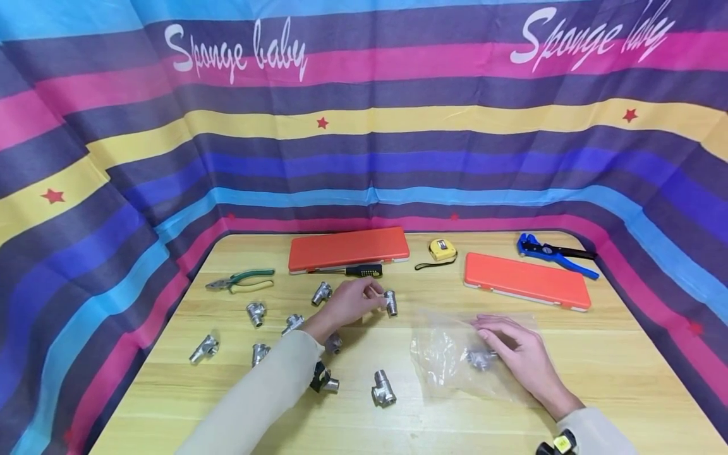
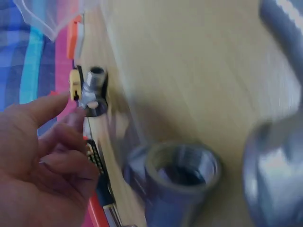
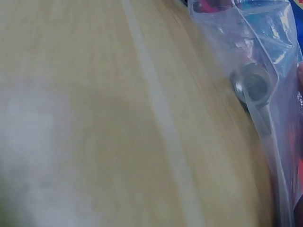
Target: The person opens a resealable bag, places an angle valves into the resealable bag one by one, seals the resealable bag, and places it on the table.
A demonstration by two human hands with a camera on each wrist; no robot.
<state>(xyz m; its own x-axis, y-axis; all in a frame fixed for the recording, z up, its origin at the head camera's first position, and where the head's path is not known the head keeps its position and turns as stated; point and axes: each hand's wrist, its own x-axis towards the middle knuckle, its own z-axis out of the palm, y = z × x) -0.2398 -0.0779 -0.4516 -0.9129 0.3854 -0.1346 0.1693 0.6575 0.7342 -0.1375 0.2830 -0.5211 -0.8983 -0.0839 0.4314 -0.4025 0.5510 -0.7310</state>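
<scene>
My left hand (image 1: 354, 301) pinches a silver metal tee pipe fitting (image 1: 390, 303) at its fingertips, over the middle of the table. The left wrist view shows that fitting (image 2: 96, 92) at the tips of the thumb and fingers, its threaded end pointing away from the palm. At the right, my right hand (image 1: 514, 351) grips the edge of a clear plastic bag (image 1: 440, 354). Inside the bag lies another tee fitting (image 1: 481, 359), its round opening showing through the film in the right wrist view. My right hand is almost wholly out of that view.
Several loose fittings lie around my left forearm, one (image 1: 383, 388) nearer the front. Behind stand two orange cases (image 1: 348, 248), a screwdriver (image 1: 364, 271), a tape measure (image 1: 442, 249), pliers (image 1: 241, 280) and a blue wire stripper (image 1: 554, 253). A striped cloth (image 1: 370, 139) hangs around the table.
</scene>
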